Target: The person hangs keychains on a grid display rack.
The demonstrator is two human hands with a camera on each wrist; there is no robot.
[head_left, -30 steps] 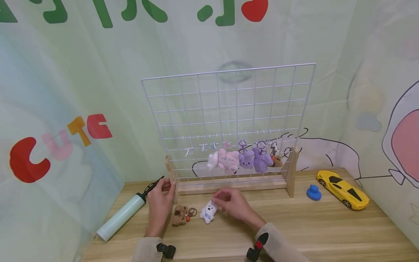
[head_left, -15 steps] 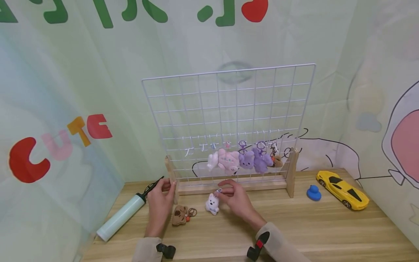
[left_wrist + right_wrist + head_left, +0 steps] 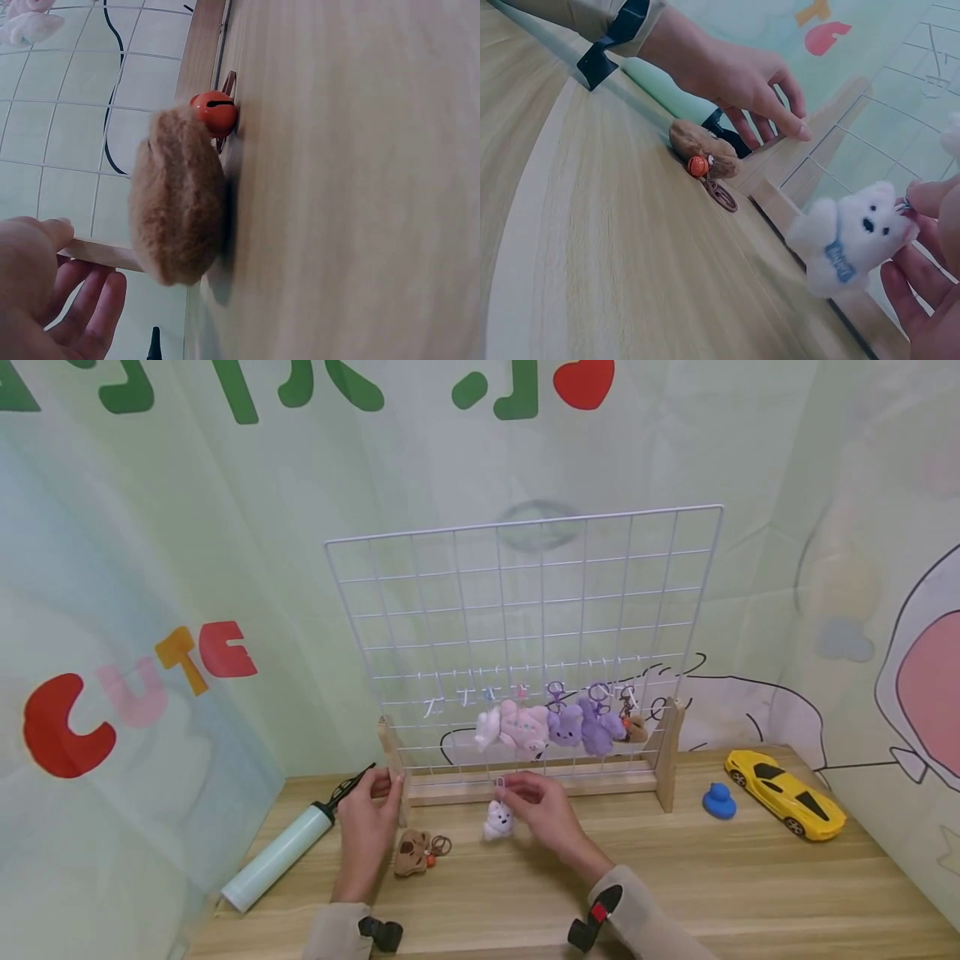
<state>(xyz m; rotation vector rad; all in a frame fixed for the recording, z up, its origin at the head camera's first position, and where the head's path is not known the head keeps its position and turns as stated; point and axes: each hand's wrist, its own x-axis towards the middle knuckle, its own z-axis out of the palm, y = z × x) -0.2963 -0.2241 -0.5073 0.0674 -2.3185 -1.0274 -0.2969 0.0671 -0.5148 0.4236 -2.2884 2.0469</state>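
Observation:
My right hand [image 3: 546, 814] pinches the ring end of a small white plush dog keychain [image 3: 498, 822], which hangs just above the table in front of the rack's wooden base [image 3: 450, 794]. The right wrist view shows a blue patch on the front of the white plush [image 3: 862, 234]. My left hand [image 3: 366, 822] grips the left wooden post [image 3: 391, 745] of the wire grid rack, thumb on one side and fingers on the other. A brown plush keychain [image 3: 412, 853] with an orange bell [image 3: 216, 114] and a ring lies on the table beside my left hand.
White hooks [image 3: 433, 706] line the grid; pink plush [image 3: 523, 727], purple plush [image 3: 600, 728] and other keychains hang there. A pale green hand pump [image 3: 281, 856] lies left. On the right are a blue rubber duck [image 3: 719, 802] and a yellow toy car [image 3: 783, 795].
My right hand has lifted the white plush keychain off the table and shifted it slightly right, toward the rack; it now hangs upright. The left hand stays on the post.

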